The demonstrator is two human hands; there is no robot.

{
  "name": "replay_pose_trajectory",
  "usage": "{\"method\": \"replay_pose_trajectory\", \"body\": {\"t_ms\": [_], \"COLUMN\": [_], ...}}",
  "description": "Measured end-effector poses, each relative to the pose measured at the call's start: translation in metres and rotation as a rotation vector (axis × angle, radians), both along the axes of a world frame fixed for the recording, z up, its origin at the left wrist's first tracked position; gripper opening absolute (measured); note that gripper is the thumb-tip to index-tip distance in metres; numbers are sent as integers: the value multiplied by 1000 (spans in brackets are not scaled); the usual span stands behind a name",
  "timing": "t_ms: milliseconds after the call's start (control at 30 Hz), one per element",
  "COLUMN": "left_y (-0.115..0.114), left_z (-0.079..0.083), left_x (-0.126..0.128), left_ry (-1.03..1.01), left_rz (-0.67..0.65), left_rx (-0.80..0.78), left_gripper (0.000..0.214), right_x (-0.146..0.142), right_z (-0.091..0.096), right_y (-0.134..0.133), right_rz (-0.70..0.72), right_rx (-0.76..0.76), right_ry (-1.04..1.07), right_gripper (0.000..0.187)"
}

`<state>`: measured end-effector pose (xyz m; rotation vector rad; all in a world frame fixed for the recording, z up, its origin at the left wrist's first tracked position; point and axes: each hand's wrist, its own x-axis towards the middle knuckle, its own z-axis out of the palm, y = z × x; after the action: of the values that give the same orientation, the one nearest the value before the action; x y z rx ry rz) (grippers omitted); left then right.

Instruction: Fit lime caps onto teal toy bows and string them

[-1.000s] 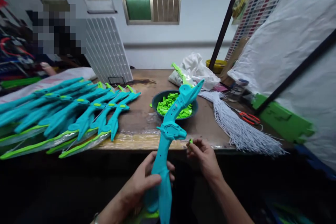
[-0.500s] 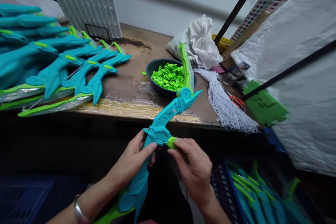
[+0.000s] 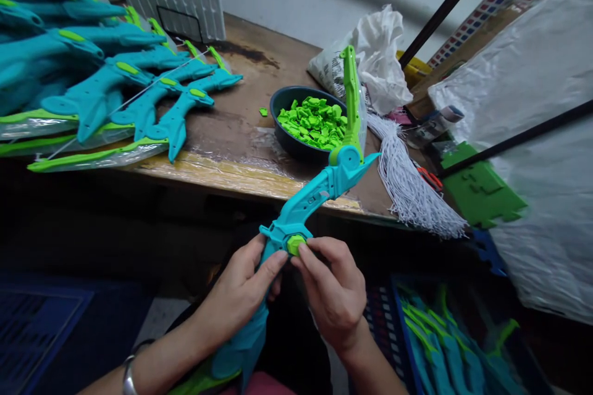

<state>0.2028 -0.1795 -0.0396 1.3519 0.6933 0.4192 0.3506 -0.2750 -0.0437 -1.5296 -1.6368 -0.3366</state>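
While the left hand (image 3: 245, 296) wraps around the middle of the teal toy bow (image 3: 306, 203), the right hand (image 3: 333, 290) presses a small green cap (image 3: 295, 244) onto the round hub of the bow. The left hand is clamped on the bow, with its thumb right beside the hub. The right hand has its thumb and first finger pinched together on the cap.

A second ago the right hand held that little green piece away from the bow, off to the side. Half a second ago it had come up to the hub. Now the cap sits in the hub, so it looks like this piece is going on and is nearly in place.

The bow slants up and away from both hands, and its green tip (image 3: 351, 92) pokes up past the bench (image 3: 241, 111) edge. Just beyond the hands, on the bench, a dark bowl (image 3: 282, 136) holds more green caps (image 3: 312, 120). Far out past the left hand lies a row of finished teal bows (image 3: 106, 86). Past the right hand lies a bundle of white strings (image 3: 407, 179).
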Motion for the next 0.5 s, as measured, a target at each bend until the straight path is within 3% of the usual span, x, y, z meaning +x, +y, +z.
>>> {"method": "replay_pose_trajectory", "body": {"t_ms": [233, 367, 500], "left_y": [-4, 1, 7], "left_z": [-5, -5, 1], "left_x": [-8, -11, -21], "left_ry": [61, 47, 59], "left_rz": [95, 102, 104], "left_rx": [133, 90, 168], "left_gripper": [37, 40, 37], "right_x": [-5, -2, -6], "right_z": [1, 5, 13], "right_y": [9, 15, 15], "right_rz": [79, 182, 149], "right_rx": [-12, -36, -104], "right_ry": [80, 98, 221], "right_gripper": [54, 36, 22]}}
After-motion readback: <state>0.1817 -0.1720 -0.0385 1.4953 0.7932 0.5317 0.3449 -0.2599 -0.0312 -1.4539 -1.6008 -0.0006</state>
